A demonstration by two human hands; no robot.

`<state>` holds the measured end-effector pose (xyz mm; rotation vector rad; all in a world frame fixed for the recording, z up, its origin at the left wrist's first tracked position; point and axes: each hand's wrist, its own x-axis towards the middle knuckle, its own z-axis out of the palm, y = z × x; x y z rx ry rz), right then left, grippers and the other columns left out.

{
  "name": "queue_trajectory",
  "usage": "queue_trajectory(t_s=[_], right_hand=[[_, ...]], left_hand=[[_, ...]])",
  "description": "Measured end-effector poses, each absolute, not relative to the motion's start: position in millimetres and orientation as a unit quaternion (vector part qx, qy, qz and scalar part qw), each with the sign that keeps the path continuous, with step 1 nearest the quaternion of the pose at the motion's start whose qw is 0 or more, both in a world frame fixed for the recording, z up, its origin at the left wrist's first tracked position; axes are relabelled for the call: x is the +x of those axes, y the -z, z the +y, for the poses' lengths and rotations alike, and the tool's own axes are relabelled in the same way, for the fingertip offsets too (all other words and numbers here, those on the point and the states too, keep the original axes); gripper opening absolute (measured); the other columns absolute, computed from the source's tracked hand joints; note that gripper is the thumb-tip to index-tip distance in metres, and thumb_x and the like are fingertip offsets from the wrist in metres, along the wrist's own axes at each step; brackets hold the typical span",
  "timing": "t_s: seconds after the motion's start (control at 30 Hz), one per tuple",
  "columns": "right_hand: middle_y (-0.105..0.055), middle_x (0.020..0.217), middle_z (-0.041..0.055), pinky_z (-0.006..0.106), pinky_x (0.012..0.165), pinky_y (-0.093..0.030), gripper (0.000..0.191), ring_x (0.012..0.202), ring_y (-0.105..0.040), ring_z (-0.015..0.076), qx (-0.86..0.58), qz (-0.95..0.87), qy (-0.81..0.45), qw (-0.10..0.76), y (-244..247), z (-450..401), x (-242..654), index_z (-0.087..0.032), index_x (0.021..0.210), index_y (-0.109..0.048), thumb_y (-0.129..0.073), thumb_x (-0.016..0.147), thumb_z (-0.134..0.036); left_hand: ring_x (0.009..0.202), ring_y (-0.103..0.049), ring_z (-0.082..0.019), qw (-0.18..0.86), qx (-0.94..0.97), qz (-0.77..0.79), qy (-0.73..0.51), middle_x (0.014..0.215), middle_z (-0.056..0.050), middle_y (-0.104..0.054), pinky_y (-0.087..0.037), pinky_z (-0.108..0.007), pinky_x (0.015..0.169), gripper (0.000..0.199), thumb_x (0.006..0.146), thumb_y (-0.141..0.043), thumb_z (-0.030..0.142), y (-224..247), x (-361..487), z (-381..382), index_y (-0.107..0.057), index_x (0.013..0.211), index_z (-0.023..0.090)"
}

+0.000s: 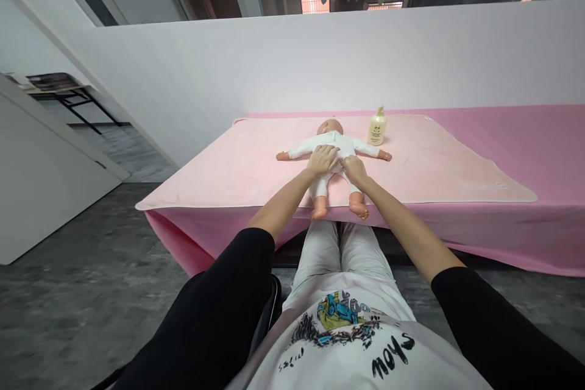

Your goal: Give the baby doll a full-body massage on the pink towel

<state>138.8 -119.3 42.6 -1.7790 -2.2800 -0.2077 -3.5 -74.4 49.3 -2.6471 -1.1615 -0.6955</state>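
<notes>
A baby doll point(329, 127) in a white suit point(342, 144) lies on its back, arms spread, its bare feet at the table's front edge. My left hand point(323, 159) rests flat on the left side of the doll's belly, fingers pointing up and to the right. On the other side of the belly, my right hand point(354, 169) has its fingers curled against the white cloth, closed on the suit near the hip. The fingertips of my right hand are small and partly hidden.
A pale pink blanket point(247, 164) lies under the doll, over a darker pink tablecloth point(539, 140). A pump bottle point(377, 128) stands beyond the doll's right-hand arm in view. A white wall point(183, 73) rises behind the table.
</notes>
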Motion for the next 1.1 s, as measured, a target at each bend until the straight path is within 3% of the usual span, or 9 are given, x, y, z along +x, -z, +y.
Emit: queue_trajectory(t_s=[0.13,0.23,0.37,0.6,0.8,1.1], right_hand=[[-0.066,0.097,0.0166,0.027,0.076,-0.041,0.036,0.091,-0.057,0.0212,-0.637,-0.761,0.052,0.11,-44,-121,139,-0.011,0.096,-0.07,-0.036,0.086,-0.009],[-0.066,0.101,0.0142,0.027,0.077,-0.041,0.037,0.094,-0.057,0.0214,-0.651,-0.749,0.043,0.116,-45,-124,139,-0.013,0.102,-0.07,-0.036,0.086,-0.011],[-0.066,0.103,0.0117,0.027,0.078,-0.041,0.036,0.096,-0.057,0.0208,-0.668,-0.73,0.02,0.141,-45,-127,140,-0.016,0.104,-0.069,-0.038,0.086,-0.013],[-0.066,0.103,0.0109,0.027,0.078,-0.04,0.035,0.096,-0.057,0.0212,-0.671,-0.726,0.017,0.151,-44,-129,141,-0.016,0.103,-0.069,-0.039,0.086,-0.014],[-0.066,0.106,0.0108,0.027,0.08,-0.04,0.035,0.099,-0.055,0.0209,-0.673,-0.725,0.019,0.145,-41,-123,141,-0.015,0.107,-0.068,-0.04,0.086,-0.015],[-0.066,0.107,0.0122,0.029,0.08,-0.042,0.034,0.101,-0.057,0.0235,-0.668,-0.729,0.01,0.146,-41,-123,141,-0.016,0.104,-0.07,-0.044,0.083,-0.015]], left_hand=[[0.118,-0.048,-0.029,0.083,-0.894,-0.35,0.266,0.122,-0.015,-0.057,-0.029,-0.043,0.101,0.038,0.091,-0.039,0.03,-70,9,-58,-0.054,0.121,0.013],[0.115,-0.051,-0.028,-0.042,-0.818,-0.46,0.343,0.12,-0.015,-0.06,-0.035,-0.04,0.099,0.034,0.087,-0.04,0.02,-68,15,-50,-0.059,0.114,0.01],[0.106,-0.059,-0.027,-0.26,-0.742,-0.522,0.33,0.108,-0.014,-0.067,-0.041,-0.036,0.096,0.026,0.076,-0.053,0.014,-49,8,-42,-0.068,0.096,0.009],[0.112,-0.058,-0.024,-0.365,-0.721,-0.474,0.349,0.119,-0.014,-0.063,-0.044,-0.033,0.098,0.046,0.065,-0.066,0.017,-33,-10,-40,-0.065,0.11,0.01],[0.122,-0.05,-0.024,-0.24,-0.727,-0.515,0.387,0.128,-0.014,-0.057,-0.035,-0.033,0.107,0.055,0.067,-0.062,0.009,-24,2,-57,-0.058,0.122,0.009],[0.106,-0.06,-0.023,-0.183,-0.72,-0.57,0.35,0.111,-0.011,-0.067,-0.042,-0.033,0.096,0.031,0.074,-0.061,0.015,-24,10,-52,-0.069,0.104,0.014]])
